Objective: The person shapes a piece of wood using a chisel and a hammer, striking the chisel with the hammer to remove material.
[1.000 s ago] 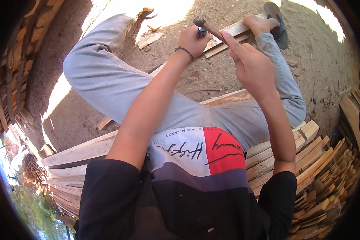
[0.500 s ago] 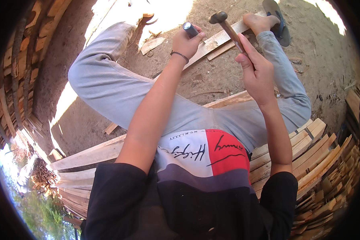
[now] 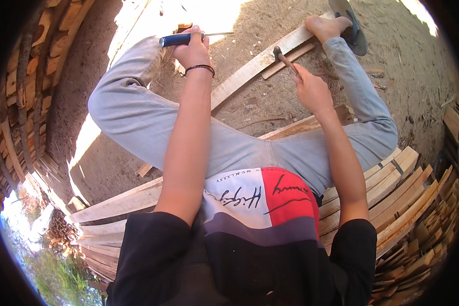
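My left hand (image 3: 193, 51) is closed around a blue-handled tool (image 3: 177, 39) with a thin metal shaft, held level above my left knee, away from the plank. My right hand (image 3: 311, 91) grips a wooden-handled hammer (image 3: 283, 57); its metal head rests on a long pale plank (image 3: 250, 70) lying across the sandy ground. My bare foot (image 3: 325, 24), beside a dark sandal (image 3: 353, 25), presses on the plank's far end. A shorter strip of wood (image 3: 286, 60) lies against the plank under the hammer.
I sit on a stack of wooden slats (image 3: 392, 194) that runs behind both legs. More stacked timber (image 3: 20, 102) lines the left rim. Wood scraps lie on the sandy ground (image 3: 413, 71), and another board (image 3: 301, 126) lies under my right knee.
My left hand has swung left, away from the plank, carrying the blue-handled tool. The hammer, raised half a second ago, has come down onto the plank.
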Action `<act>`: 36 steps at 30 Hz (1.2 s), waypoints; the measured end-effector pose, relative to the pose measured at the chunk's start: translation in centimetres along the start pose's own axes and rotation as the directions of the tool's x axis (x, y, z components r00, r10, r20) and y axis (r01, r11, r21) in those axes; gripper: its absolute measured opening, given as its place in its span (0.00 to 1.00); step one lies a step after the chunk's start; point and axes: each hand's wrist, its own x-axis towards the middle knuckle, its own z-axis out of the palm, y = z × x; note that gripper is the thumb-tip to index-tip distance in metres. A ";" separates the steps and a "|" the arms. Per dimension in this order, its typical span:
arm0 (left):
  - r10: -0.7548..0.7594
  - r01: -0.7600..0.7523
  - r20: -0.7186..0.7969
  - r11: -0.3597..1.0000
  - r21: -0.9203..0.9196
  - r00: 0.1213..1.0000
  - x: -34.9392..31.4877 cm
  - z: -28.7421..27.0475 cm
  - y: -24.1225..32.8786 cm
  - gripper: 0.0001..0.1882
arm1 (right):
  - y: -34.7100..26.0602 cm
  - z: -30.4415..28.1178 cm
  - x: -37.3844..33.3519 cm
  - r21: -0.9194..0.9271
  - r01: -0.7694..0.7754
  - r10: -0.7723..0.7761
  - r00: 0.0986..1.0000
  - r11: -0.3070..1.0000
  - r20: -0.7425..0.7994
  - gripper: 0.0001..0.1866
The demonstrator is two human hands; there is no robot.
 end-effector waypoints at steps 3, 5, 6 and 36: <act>-0.004 0.002 0.070 1.000 0.027 0.998 -0.8 0.8 -1.6 0.09 | -3.3 3.4 1.5 -0.045 -0.072 0.068 0.994 0.996 -0.085 0.25; -0.010 0.002 0.115 0.997 0.077 0.993 -0.9 1.2 -2.0 0.10 | -4.5 5.2 1.2 -0.076 -0.032 0.033 0.999 0.997 0.011 0.25; -0.002 -0.011 0.132 0.995 0.100 0.991 -0.9 1.3 -1.9 0.10 | -4.7 5.8 0.8 -0.075 -0.010 0.016 0.997 0.997 0.080 0.25; -0.288 -0.516 0.881 0.725 0.457 0.376 0.4 16.7 -15.2 0.18 | 3.4 -4.8 1.7 0.964 -0.114 0.473 0.881 0.240 -0.013 0.26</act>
